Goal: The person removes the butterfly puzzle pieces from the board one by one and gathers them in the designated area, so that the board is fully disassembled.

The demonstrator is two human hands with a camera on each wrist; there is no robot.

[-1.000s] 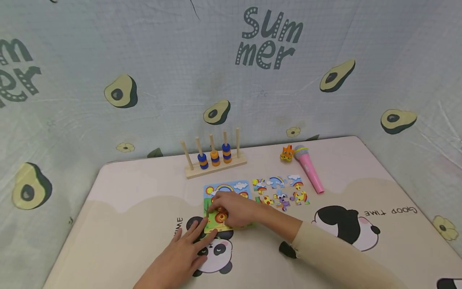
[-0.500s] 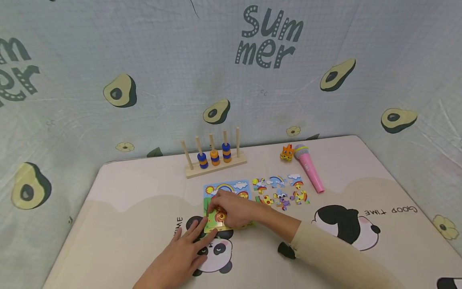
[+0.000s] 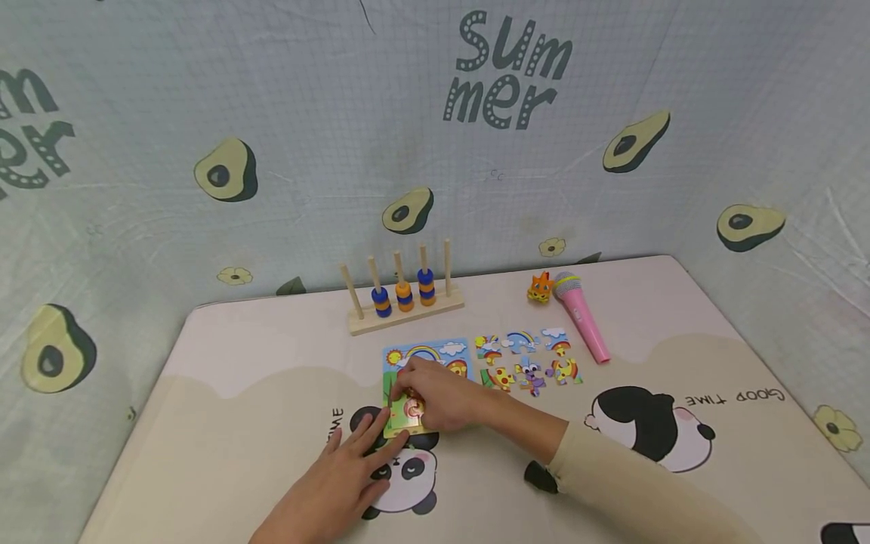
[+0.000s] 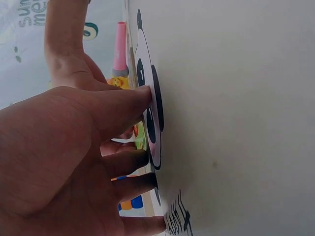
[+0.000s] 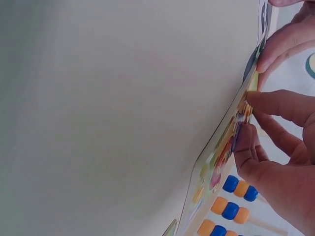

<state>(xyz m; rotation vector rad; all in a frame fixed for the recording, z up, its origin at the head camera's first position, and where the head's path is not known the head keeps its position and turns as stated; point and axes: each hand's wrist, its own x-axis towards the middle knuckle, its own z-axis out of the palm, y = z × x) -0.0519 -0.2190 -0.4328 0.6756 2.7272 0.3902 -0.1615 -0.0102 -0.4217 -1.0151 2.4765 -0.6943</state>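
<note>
A colourful puzzle board with a sun, rainbow and green ground lies on the table. My right hand is bent over its middle and hides much of the picture. In the right wrist view, the thumb and fingers of my right hand pinch at a puzzle piece at the board's surface; most of the piece is hidden. My left hand lies flat with spread fingers, its fingertips at the board's near left edge. The left wrist view shows this left hand with straight fingers touching the tabletop.
Several loose puzzle pieces lie in two rows right of the board. Behind stands a wooden peg rack with blue and orange beads. A pink toy microphone and a small orange toy figure lie at the back right.
The right hand stays nearly in place, while the snail picture under its fingers has shifted slightly and looks paler, as if tilted. The left hand has not visibly moved.
</note>
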